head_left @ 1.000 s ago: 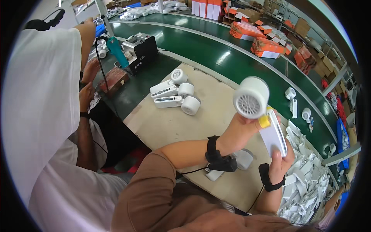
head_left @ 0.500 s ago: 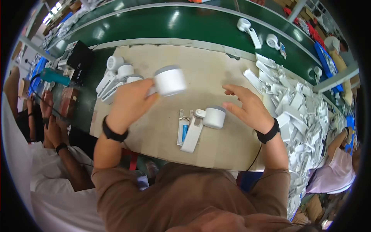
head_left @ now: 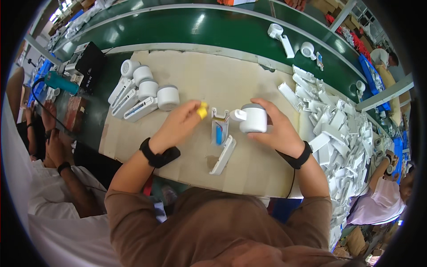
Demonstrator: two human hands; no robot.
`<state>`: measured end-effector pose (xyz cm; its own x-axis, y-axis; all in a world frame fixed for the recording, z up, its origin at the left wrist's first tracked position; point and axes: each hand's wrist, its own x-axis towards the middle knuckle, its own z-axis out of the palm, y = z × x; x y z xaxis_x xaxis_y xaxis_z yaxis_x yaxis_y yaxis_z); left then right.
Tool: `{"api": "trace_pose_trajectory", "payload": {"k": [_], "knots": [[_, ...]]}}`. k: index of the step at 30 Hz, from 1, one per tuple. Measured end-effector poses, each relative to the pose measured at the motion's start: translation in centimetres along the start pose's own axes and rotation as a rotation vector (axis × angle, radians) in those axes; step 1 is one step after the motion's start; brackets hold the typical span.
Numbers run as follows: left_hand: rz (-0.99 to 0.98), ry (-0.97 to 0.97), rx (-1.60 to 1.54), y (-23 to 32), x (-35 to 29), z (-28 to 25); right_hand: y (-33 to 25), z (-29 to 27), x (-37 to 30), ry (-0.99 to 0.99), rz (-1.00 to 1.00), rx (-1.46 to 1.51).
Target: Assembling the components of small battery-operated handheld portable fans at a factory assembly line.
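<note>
My right hand [head_left: 275,130] grips a round white device head [head_left: 253,118] over the beige work mat [head_left: 249,173]. Just left of it lies an open white handle shell with a blue battery [head_left: 219,130] inside. A white cover piece [head_left: 223,154] lies below that shell. My left hand [head_left: 180,124] hovers to the left of the shell, its fingertips wearing a yellow cot [head_left: 203,110], and holds nothing that I can see. Further left, several finished white devices [head_left: 143,94] lie in a row.
A large heap of white plastic shells [head_left: 342,133] fills the right side. A green conveyor belt [head_left: 213,31] runs along the back with a few white parts on it. A black box [head_left: 89,62] and teal tool [head_left: 60,82] stand at left, beside another person's arms [head_left: 58,155].
My left hand has set the finished device down with the row at left and come back toward the centre. My right hand has taken up the round head beside the open shell.
</note>
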<state>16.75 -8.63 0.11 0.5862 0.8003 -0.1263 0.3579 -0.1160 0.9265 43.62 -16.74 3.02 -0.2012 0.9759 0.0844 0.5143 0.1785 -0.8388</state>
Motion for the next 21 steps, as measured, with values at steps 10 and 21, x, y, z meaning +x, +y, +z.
{"api": "trace_pose_trajectory", "payload": {"k": [10, 21], "knots": [[0.274, -0.269, -0.754, 2.9, 5.4, 4.1, -1.5, -2.7, 0.4, 0.164, 0.044, 0.403], [0.065, -0.318, -0.667, 5.4, 5.6, 5.9, 0.6, -6.1, 0.5, 0.496, -0.734, -0.734]]}}
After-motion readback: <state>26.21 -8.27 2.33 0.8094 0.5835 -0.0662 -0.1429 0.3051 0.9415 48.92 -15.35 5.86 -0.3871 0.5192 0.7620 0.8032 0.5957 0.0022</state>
